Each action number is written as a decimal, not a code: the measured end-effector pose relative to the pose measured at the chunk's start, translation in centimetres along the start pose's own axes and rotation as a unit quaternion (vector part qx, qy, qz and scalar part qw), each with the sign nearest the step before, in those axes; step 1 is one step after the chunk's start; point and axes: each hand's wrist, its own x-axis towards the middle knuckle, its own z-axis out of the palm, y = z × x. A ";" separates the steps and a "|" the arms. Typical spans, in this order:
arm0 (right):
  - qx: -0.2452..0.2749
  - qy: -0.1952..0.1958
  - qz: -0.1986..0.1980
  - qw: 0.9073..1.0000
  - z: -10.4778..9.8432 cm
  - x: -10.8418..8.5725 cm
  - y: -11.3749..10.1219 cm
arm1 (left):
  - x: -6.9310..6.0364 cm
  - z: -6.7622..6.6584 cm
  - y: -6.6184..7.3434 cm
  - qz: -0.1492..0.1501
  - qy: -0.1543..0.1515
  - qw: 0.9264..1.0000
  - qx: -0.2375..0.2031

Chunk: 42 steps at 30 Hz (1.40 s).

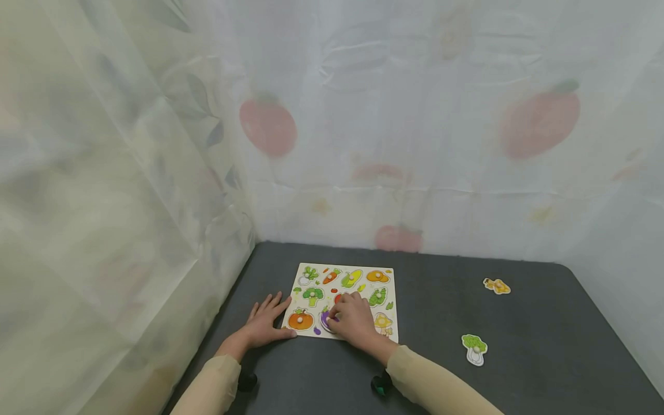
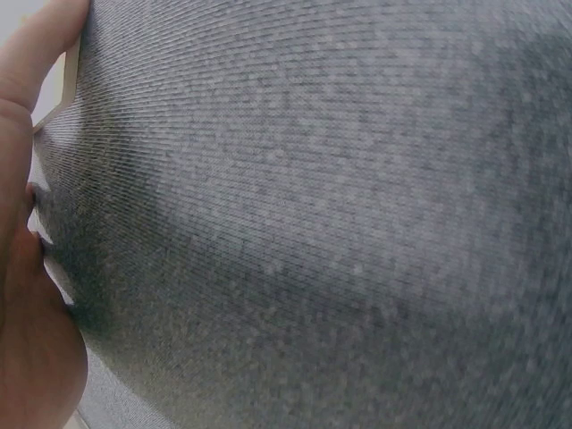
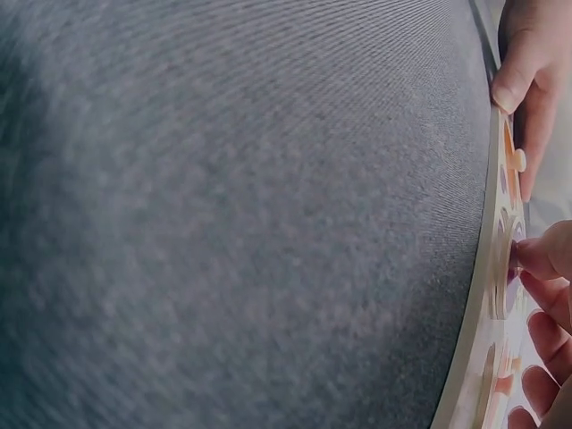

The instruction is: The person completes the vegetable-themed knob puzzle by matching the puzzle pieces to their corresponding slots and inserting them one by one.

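A cream knobbed vegetable puzzle board (image 1: pixel 390 295) lies flat on the dark table. My right hand (image 1: pixel 355 318) is over its lower middle, thumb and finger pinching the knob of a purple eggplant piece (image 1: pixel 324 319). In the right wrist view the eggplant piece (image 3: pixel 512 288) looks slightly raised from the board; whether part of it sits in the slot I cannot tell. My left hand (image 1: pixel 263 324) rests at the board's left edge, fingers spread, thumb on the lower left corner. Nearby are a pumpkin (image 1: pixel 301 320), a broccoli (image 1: pixel 313 296) and a mushroom (image 1: pixel 383 320).
To the right of the board lie a loose bok choy piece (image 1: pixel 474 350) and, farther back, a loose yellow-brown piece (image 1: pixel 498 286). Small black objects (image 1: pixel 381 385) show below both wrists. Printed curtains (image 1: pixel 332 144) hang behind and beside the table.
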 end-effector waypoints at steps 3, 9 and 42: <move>-0.002 -0.001 0.000 1.000 0.2 0.0 0.0 | 0.0 0.0 0.0 0.000 0.001 1.000 0.000; -0.005 0.009 -0.010 1.000 0.6 -0.1 0.0 | 0.0 0.0 0.0 0.001 0.004 1.000 0.000; -0.018 0.011 -0.010 1.000 0.8 -0.2 0.0 | 0.0 0.1 0.0 -0.002 0.005 1.000 0.003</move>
